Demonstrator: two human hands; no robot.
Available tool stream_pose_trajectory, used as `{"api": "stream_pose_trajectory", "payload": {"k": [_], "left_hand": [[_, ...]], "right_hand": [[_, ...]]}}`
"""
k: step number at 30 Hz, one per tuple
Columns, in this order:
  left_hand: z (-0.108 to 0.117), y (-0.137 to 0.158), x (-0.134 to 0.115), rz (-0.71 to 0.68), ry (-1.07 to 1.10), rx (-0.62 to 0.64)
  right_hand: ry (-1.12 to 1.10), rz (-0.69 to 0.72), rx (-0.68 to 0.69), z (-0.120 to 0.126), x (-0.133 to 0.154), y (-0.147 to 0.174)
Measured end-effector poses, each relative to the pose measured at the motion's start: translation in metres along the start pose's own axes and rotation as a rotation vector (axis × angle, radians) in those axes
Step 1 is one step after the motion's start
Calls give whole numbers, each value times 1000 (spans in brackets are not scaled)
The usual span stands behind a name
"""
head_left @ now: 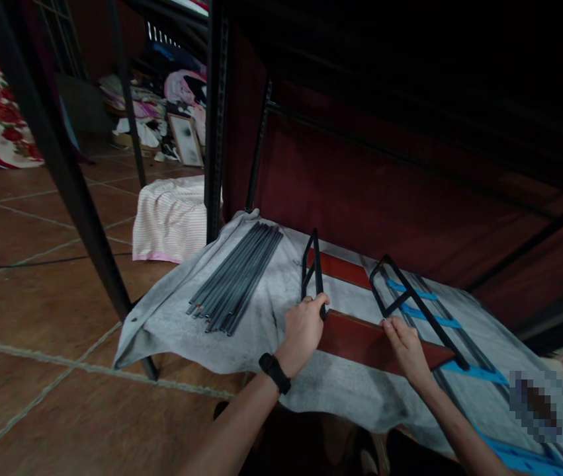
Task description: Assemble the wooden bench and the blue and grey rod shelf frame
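Note:
My left hand [303,325], with a black band on its wrist, is closed around the lower end of a black triangular metal bracket [317,264]. This bracket stands on edge on the grey cloth. My right hand [406,344] pinches the lower corner of a second black triangular bracket [413,294], which leans to the right. A reddish-brown board [358,340] lies flat between my hands, its right end under the second bracket. Behind it is another reddish-brown board [343,268], partly hidden by the brackets.
A bundle of dark grey rods [239,277] lies to the left on the grey cloth [172,330]. Dark rails with blue crosspieces [479,371] lie at right. Black metal posts [214,132] frame the surface. Beyond are a striped cloth [172,215] and piled clothes [182,89].

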State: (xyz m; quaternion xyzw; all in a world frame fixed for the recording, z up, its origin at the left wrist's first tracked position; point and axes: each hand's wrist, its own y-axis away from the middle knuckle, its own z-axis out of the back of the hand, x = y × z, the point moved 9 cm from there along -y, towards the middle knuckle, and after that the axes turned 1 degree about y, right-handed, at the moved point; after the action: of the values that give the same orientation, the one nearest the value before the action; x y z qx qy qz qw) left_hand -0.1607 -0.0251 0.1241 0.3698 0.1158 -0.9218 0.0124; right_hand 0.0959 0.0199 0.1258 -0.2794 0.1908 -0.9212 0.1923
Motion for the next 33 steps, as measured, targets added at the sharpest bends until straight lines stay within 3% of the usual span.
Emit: {"api": "stream_pose_trajectory", "payload": {"k": [16,24,30,33], "left_hand": [[-4,-1,5,19,107,-20],[-5,4,3,37,40,-42],[-7,-1,14,19,250,-63],[-10,-5,26,43,466,-111]], "right_hand": [[38,32,-5,-2,5,0],[50,37,-3,-3,3,4],[80,53,-21,-4,7,4],[101,65,-31,-5,8,2]]}}
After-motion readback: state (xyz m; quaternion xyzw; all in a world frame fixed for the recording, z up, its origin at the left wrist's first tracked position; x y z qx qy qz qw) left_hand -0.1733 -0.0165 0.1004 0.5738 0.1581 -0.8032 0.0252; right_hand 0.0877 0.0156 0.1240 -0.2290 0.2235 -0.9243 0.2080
